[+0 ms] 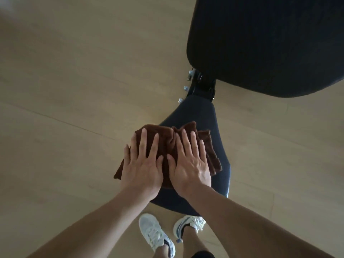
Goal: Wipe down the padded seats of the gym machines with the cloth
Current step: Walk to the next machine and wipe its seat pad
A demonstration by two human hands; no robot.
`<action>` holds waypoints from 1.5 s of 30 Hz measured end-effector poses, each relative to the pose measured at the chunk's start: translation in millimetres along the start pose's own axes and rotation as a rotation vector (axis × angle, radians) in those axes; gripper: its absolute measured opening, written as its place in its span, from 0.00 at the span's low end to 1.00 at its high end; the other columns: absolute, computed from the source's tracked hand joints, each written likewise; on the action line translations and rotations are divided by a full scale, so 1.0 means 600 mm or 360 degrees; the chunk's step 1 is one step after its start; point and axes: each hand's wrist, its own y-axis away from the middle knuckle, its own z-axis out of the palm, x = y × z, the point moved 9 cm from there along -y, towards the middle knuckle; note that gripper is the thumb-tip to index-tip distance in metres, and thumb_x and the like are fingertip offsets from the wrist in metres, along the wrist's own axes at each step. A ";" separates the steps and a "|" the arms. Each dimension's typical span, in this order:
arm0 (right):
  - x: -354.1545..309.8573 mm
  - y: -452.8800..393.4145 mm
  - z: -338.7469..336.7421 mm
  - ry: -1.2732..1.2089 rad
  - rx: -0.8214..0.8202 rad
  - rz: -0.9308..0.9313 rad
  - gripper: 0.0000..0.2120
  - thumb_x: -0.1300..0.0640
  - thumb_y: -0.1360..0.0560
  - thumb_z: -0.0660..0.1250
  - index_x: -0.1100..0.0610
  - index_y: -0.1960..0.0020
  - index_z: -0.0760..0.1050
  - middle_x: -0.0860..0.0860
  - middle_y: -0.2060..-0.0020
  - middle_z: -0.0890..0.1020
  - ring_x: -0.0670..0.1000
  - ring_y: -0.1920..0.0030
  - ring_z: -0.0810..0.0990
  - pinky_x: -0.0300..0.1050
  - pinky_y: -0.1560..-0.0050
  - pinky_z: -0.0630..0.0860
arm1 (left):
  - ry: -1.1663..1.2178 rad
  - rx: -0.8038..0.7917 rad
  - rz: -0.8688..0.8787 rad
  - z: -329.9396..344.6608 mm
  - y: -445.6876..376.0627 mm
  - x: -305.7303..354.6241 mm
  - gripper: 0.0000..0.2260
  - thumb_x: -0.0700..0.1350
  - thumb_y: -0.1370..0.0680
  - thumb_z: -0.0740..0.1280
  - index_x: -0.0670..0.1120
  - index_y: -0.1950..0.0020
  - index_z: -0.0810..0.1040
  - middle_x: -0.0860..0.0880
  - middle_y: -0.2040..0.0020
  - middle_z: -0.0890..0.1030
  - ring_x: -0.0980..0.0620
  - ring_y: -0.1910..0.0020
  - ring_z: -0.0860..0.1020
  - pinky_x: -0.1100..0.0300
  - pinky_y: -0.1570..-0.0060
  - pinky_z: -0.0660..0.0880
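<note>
Pale wooden floor [65, 81] fills most of the view, spreading wide and bare to the left of the machine and again in a narrower band to its right. A large dark back pad [266, 43] takes the upper right corner, its rounded lower edge hanging above the far end of the seat. Between the two sits a black metal bracket [203, 84] with small silver knobs on its left side. The dark padded seat [201, 112] runs from that bracket toward the person, narrow at the far end and widening to a curved near edge just above the shoes.

A brown cloth [165, 135] lies rumpled across the middle of the seat, its left corner overhanging the seat's left edge above the floor and its right folds stopping short of the right edge.

Both hands lie flat on the cloth, side by side with thumbs nearly touching. The left hand [142, 166] presses with fingers straight and spread; the right hand [189, 164] does likewise, neither grip curled around the fabric.

Two white sneakers [154, 233] stand on the floor below the seat's near edge.
</note>
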 end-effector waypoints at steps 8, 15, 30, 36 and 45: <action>0.007 -0.118 -0.020 -0.0010 0.0072 -0.0148 0.29 0.46 0.17 0.48 0.49 0.17 0.48 0.46 0.17 0.48 0.47 0.19 0.40 0.51 0.19 0.39 | 0.0071 -0.0116 0.0051 -0.014 -0.124 0.022 0.25 0.55 0.17 0.42 0.54 0.19 0.46 0.48 0.18 0.52 0.44 0.19 0.50 0.44 0.22 0.52; 0.019 -0.183 -0.035 0.0002 0.0096 -0.0161 0.27 0.45 0.17 0.48 0.49 0.19 0.56 0.46 0.18 0.53 0.48 0.18 0.43 0.51 0.19 0.39 | 0.0617 -0.0201 -0.0037 -0.023 -0.183 0.016 0.19 0.55 0.16 0.49 0.52 0.30 0.72 0.40 0.32 0.77 0.38 0.34 0.74 0.49 0.39 0.69; -0.047 -0.091 -0.004 -0.0114 -0.0032 -0.0285 0.26 0.42 0.16 0.49 0.43 0.19 0.54 0.44 0.18 0.50 0.49 0.18 0.41 0.54 0.20 0.38 | 0.0810 0.0230 -0.0038 -0.028 -0.022 -0.056 0.20 0.52 0.15 0.52 0.56 0.23 0.64 0.53 0.26 0.69 0.49 0.33 0.73 0.57 0.38 0.68; -0.070 -0.010 0.006 -0.0102 -0.0001 -0.0351 0.26 0.43 0.16 0.49 0.43 0.19 0.54 0.43 0.18 0.53 0.48 0.18 0.45 0.53 0.19 0.41 | 0.0638 0.0347 0.0047 -0.014 0.052 -0.059 0.21 0.52 0.15 0.51 0.51 0.22 0.64 0.52 0.21 0.63 0.50 0.25 0.67 0.54 0.30 0.70; 0.031 0.164 0.002 -0.0334 0.0367 -0.0011 0.23 0.49 0.19 0.57 0.47 0.25 0.71 0.43 0.24 0.68 0.47 0.20 0.57 0.47 0.19 0.49 | 0.0175 0.0244 0.0353 0.032 0.156 0.044 0.21 0.51 0.16 0.50 0.52 0.24 0.67 0.52 0.21 0.65 0.46 0.19 0.51 0.42 0.23 0.55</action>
